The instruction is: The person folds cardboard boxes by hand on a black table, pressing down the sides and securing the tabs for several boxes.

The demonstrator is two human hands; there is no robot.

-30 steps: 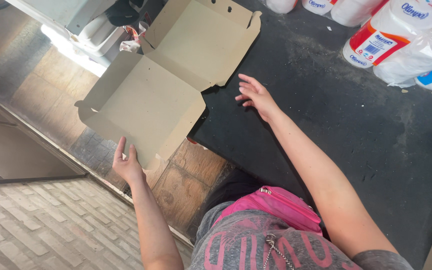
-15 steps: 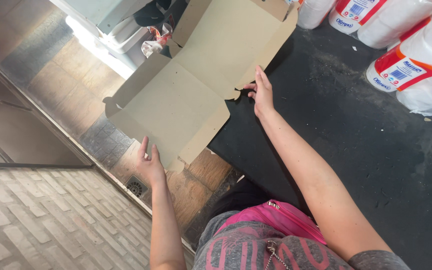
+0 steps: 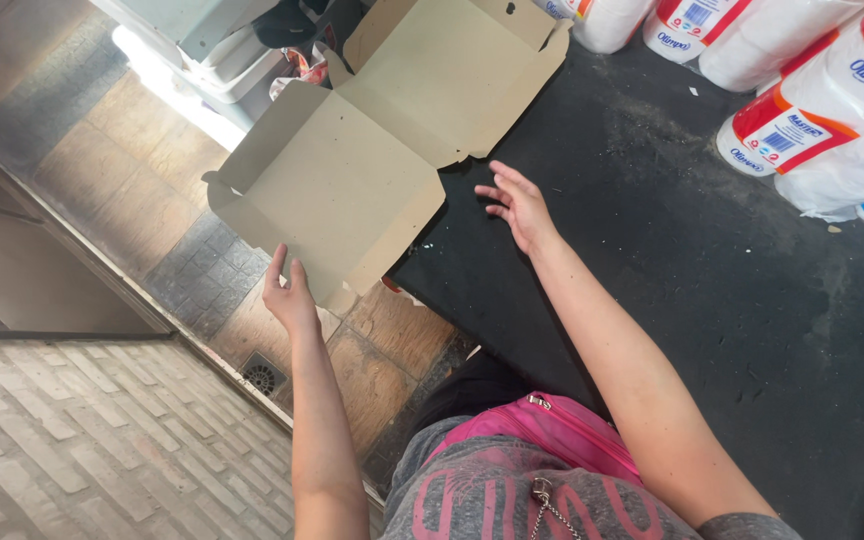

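Cardboard blank is open and flat, no wall folded yet

Cardboard box blank (image 3: 372,150) lies unfolded, half on the black table (image 3: 712,300) and half hanging over its edge above the stone floor (image 3: 132,210). As far as I can judge, the work is at its beginning: both big panels are flat, the side flaps are only a little raised, and no corner is locked. All the folding is left to do.

Left hand (image 3: 287,295) holds the near corner of the blank, fingers up against the panel. Right hand (image 3: 517,205) is released, fingers spread, just beside the blank's edge and not touching it; it grasps nothing.

Half a second ago the right hand was touching the edge at the fold; now it has pulled back onto the table. The left hand keeps the same corner. Wrapped paper rolls (image 3: 802,110) stand at the far side.
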